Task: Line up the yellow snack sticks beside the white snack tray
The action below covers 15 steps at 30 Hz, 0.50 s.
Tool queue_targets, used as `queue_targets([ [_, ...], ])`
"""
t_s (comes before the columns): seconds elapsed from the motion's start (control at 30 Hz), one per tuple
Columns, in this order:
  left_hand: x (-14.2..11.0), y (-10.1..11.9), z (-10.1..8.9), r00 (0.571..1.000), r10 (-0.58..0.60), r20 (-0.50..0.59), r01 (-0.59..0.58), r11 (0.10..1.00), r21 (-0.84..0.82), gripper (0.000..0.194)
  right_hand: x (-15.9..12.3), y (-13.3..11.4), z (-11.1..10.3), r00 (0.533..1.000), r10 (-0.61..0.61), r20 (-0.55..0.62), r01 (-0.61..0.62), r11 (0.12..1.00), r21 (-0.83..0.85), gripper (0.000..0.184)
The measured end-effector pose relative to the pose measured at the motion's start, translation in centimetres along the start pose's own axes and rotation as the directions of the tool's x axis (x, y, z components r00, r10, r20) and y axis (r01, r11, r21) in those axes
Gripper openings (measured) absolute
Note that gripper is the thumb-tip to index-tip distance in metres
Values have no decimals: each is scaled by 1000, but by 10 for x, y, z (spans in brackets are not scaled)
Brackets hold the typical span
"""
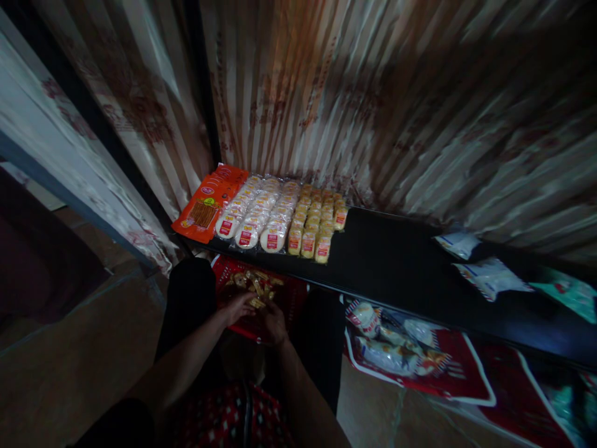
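Between my knees stands a red basket (293,305) with loose, small yellow-wrapped snacks (254,281) inside. Both of my hands are over it, close together. The fingers of my left hand (237,310) reach from the left and pinch a yellow-wrapped snack (256,303). From the other side my right hand (275,322) closes on the same snack; its fingertips are partly hidden and dim. Above the basket, rows of white round packaged crackers (259,214) and yellow packaged snacks (313,224) lie on a black shelf (392,249).
An orange snack bag (209,202) lies at the shelf's left end. White packets (492,277) and a green packet (566,292) lie toward the right. Below the shelf, a second red basket (459,373) holds packaged food. Pleated curtain (289,93) hangs behind, with a dark post (203,81).
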State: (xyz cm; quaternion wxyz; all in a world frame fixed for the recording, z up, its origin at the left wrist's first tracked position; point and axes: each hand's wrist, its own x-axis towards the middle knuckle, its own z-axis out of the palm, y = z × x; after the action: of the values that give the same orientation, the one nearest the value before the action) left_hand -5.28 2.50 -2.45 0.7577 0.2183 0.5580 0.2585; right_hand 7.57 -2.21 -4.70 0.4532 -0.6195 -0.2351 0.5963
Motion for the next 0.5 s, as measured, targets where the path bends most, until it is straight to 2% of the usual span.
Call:
queue_targets([
  [0.2,-17,-2,4,997,49,60,-38,984,-171,14,-4,-4,-3,999,-34,-39,33,999,-25,37],
  [0.5,-32,-5,8,991,92,94,-62,958,-280,20,-11,-8,-5,996,-57,-65,57,998,-4,48],
])
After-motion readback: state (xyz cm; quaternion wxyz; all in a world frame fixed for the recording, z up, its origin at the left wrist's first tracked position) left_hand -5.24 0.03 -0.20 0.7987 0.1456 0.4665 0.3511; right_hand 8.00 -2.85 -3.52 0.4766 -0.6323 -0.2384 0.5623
